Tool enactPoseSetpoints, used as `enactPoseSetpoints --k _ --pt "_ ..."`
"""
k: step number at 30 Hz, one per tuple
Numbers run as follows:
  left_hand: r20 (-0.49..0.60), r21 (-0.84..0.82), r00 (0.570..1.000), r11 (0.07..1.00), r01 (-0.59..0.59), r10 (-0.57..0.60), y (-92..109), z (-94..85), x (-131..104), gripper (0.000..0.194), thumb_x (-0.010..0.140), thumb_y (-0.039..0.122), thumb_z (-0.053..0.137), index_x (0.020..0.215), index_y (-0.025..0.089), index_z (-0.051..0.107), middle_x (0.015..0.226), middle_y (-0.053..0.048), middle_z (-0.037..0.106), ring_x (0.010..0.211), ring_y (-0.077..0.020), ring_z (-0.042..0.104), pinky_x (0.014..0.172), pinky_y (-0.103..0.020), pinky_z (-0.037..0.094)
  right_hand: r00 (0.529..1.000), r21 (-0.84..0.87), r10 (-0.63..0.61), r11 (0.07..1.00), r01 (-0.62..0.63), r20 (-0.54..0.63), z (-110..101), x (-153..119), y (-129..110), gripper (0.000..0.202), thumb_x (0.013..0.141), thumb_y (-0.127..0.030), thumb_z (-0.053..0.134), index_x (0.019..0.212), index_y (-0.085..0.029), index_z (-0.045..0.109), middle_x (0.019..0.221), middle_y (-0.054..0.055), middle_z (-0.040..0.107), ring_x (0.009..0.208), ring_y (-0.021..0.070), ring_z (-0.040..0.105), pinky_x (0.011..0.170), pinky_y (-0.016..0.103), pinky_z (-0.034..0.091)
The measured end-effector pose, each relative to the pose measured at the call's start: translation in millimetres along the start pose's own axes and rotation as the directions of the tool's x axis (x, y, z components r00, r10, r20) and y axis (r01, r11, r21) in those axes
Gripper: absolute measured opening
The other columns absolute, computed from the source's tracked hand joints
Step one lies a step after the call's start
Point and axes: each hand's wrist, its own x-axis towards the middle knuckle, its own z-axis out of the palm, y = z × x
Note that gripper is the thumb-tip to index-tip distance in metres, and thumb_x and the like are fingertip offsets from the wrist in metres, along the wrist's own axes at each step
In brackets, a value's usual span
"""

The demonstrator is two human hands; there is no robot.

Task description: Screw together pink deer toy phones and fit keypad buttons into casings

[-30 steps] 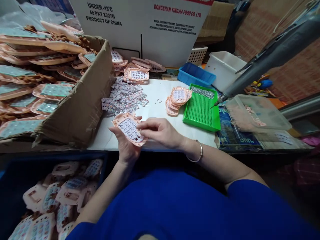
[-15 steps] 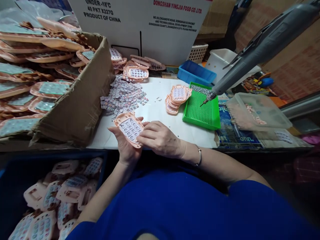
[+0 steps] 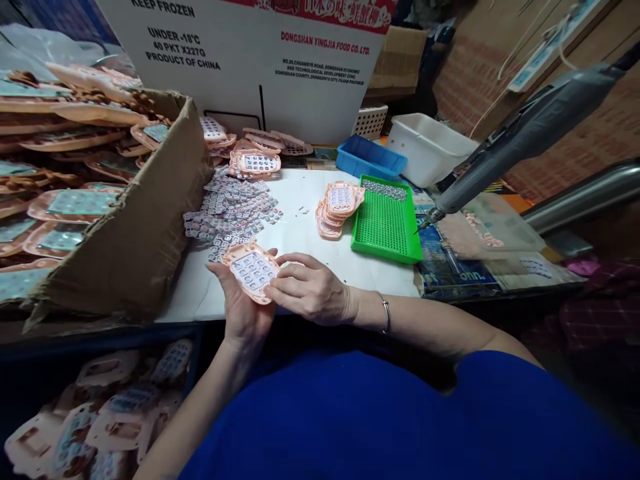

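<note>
Low over the front of the white worktop, my left hand [image 3: 246,313] supports a pink plastic casing [image 3: 254,272] from below, its thumb along the left edge. The casing looks like a toy phone half, with a white keypad of round buttons set in it. My right hand [image 3: 313,290] is closed at the casing's right edge, fingertips pressed on the keypad's side; whether a small part is between them is hidden. Just beyond lies a heap of small white keypad pieces [image 3: 235,207]. Similar casings form a stack [image 3: 340,200] to the right.
A green tray [image 3: 387,230] holds small metal screws at its back. Over its right side hangs a grey electric screwdriver [image 3: 505,143]. At left stands a cardboard box [image 3: 135,220] full of casings, above a dark blue bin [image 3: 193,360]. Blue [image 3: 373,160] and white [image 3: 427,150] containers stand behind.
The view has tilted up and turned slightly, so the worktop things appear further left and lower. Both hands stay on the casing, with only slight movement of the right fingers.
</note>
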Motion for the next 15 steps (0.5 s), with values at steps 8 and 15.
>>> enactPoseSetpoints --k 8,15 --pt "0.171 0.243 0.983 0.963 -0.115 0.074 -4.2 -11.3 6.3 0.053 0.07 0.063 0.071 0.101 0.021 0.062 0.102 -0.009 0.068 0.094 -0.0228 0.069 0.082 -0.035 0.056 0.928 -0.205 0.305 0.943 -0.262 0.213 7.4 3.6 74.6 0.038 0.101 -0.018 0.032 0.097 -0.014 0.07 0.081 0.006 0.072 0.078 0.0164 0.058 0.097 0.044 0.041" --pt "0.484 0.747 0.872 0.484 -0.455 0.072 8.6 41.9 82.7 0.016 0.064 0.005 0.07 0.067 0.02 0.07 0.081 -0.006 0.064 0.099 -0.028 0.062 0.094 -0.037 0.046 0.848 -0.194 0.519 0.847 -0.494 0.105 -11.6 22.1 109.3 0.037 0.102 -0.03 0.034 0.107 -0.018 0.068 0.091 0.007 0.069 0.09 0.0215 0.056 0.101 0.05 0.033"
